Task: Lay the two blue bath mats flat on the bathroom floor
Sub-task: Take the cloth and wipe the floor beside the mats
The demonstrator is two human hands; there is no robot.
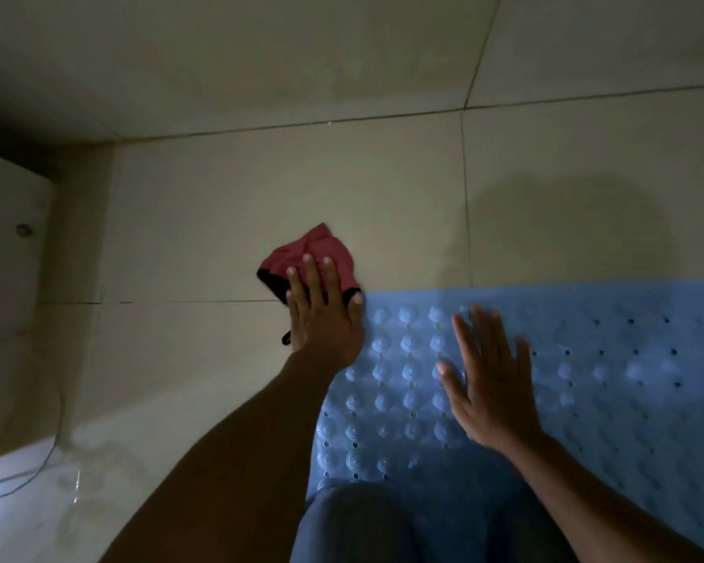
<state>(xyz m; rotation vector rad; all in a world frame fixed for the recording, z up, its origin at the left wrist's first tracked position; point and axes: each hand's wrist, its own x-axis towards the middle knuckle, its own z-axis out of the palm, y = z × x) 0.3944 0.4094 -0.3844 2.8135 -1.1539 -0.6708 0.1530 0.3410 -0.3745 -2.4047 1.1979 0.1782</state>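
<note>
- Light is poor; I report only what I can make out.
- One blue bath mat [565,379] lies on the tiled bathroom floor [261,188], studded side up with rows of bumps and small holes. Its far edge runs roughly level with a grout line, and its left edge ends just beside my left hand.
- My right hand [490,384] is spread open, palm down, on the left part of the mat. It is blurred, so I cannot tell whether it is pressing or only sweeping across.
- My left hand [322,314] rests flat, fingers extended, on a red cloth [307,253] with dark trim, bunched on the bare tile just off the mat's far left corner. It covers the cloth rather than clamping it.
- My knee [362,526] sits on or over the mat's near edge; I cannot tell which.
- A white fixture [9,253] stands against the left wall, well apart from the mat.
- Step in hand, in my judgement: smoothing the first mat flat. The visible surface looks level, with no obvious curl.
- A second blue mat is not in view; I cannot place it.
- Next move calls for clearing the cloth from the tile, then setting the second mat beside this one without overlap.
</note>
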